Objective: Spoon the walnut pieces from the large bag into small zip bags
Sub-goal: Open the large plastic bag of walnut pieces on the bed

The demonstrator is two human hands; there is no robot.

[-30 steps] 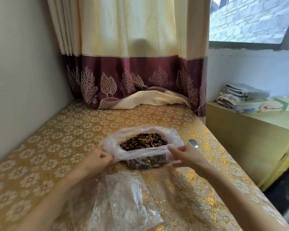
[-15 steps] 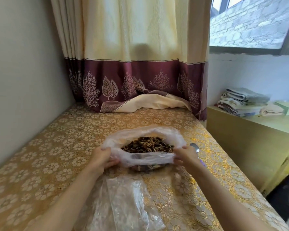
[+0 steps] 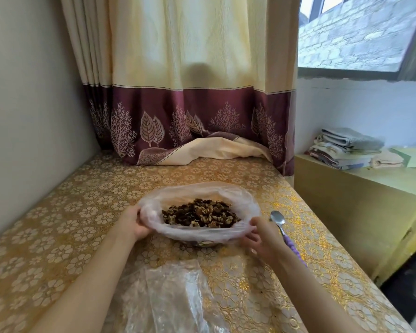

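Plastic large bag (image 3: pixel 199 233) rim gripped by left hand (image 3: pixel 132 222) and right hand (image 3: pixel 262 239)

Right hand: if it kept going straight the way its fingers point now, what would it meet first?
The right hand points left along the near rim of the large bag, which its fingers already grip. Going on, it would likely crumple that plastic, then reach the left hand on the far rim; depth is unclear.

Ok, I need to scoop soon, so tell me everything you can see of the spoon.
The spoon lies flat on the gold-patterned tablecloth, right of the large bag. Its shiny metal bowl points away from the person; the handle looks purple and is partly hidden behind the right hand. Neither hand holds it.
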